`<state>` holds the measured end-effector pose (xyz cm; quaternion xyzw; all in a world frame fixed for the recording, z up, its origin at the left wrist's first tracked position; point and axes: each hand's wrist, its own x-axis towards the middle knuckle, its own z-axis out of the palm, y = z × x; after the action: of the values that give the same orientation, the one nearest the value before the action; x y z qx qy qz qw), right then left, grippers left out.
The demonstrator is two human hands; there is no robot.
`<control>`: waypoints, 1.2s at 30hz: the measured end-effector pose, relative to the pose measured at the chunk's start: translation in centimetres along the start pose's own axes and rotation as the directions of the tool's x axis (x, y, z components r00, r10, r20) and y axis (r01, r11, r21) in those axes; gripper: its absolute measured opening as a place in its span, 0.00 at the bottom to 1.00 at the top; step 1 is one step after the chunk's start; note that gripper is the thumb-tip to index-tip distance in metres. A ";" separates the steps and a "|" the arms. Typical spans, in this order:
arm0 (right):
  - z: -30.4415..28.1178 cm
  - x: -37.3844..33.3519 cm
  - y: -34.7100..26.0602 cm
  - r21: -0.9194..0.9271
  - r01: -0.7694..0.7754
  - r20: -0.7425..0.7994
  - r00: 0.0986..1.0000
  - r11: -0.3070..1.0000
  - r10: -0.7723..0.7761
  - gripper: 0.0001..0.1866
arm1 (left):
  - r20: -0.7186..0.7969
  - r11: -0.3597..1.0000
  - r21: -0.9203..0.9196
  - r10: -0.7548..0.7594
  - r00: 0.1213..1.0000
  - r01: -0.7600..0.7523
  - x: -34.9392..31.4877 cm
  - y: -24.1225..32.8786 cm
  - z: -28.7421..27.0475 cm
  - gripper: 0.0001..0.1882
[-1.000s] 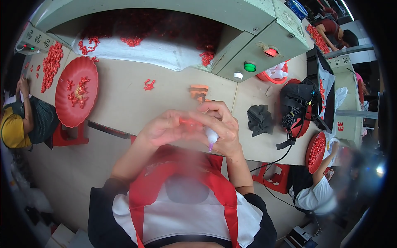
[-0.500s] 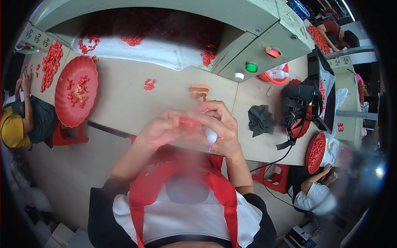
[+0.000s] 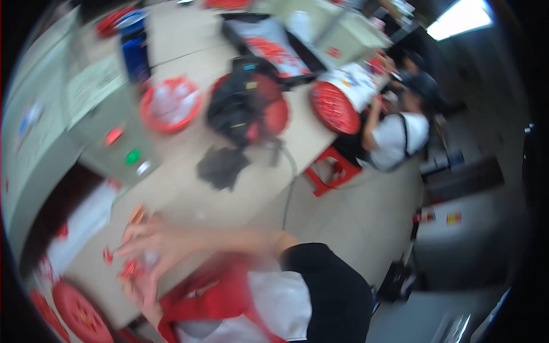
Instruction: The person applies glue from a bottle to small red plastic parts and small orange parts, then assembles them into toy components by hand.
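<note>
Motion blurs both hands at the lower left. My left hand (image 3: 142, 290) is closed on a small glossy red piece (image 3: 130, 268), whose exact kind I cannot make out. Just above it, my right hand (image 3: 153, 243) reaches over with its index finger extended. A pale, blurred small bottle (image 3: 151, 259) shows under its palm, held by the curled fingers; its tip is not visible. Beyond the right fingertips are more small red pieces (image 3: 107, 255) on the table. An orange-and-dark block (image 3: 137, 214) lies just past the right hand.
The pale green machine (image 3: 97, 123) stands at left. On the table (image 3: 174, 191) are a crumpled black cloth (image 3: 223, 167), a red basket (image 3: 170, 127) of white bottles and a black bag (image 3: 231, 111). A cable (image 3: 293, 177) crosses the edge. A person (image 3: 397, 137) sits at right.
The view has swung right, so hands and machine now appear farther left. The bottle, clearly seen in my right hand before, is now mostly hidden. The red piece shows more plainly at my left fingers.
</note>
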<state>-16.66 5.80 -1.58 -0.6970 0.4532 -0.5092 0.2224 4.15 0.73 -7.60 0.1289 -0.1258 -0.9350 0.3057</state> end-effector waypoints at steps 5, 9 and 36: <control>-1.2 -1.3 4.9 0.082 -0.159 -0.100 0.981 0.984 0.167 0.23 | 0.235 0.983 -0.156 -0.062 0.970 0.100 2.3 1.0 1.3 0.25; -0.6 -2.0 7.9 -0.028 -0.405 -0.075 0.913 0.914 0.402 0.14 | 0.234 0.882 -0.394 -0.176 0.956 0.259 3.0 2.9 0.2 0.22; 1.3 -1.5 11.1 -0.317 -0.344 -0.004 0.933 0.884 0.361 0.10 | 0.108 0.961 -0.275 0.034 0.994 -0.003 -2.2 -6.5 5.5 0.18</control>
<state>-20.10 1.46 -11.46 -0.6430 0.6407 -0.3630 0.2105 0.64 7.96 -4.15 0.0316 -0.0129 -0.9461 0.3220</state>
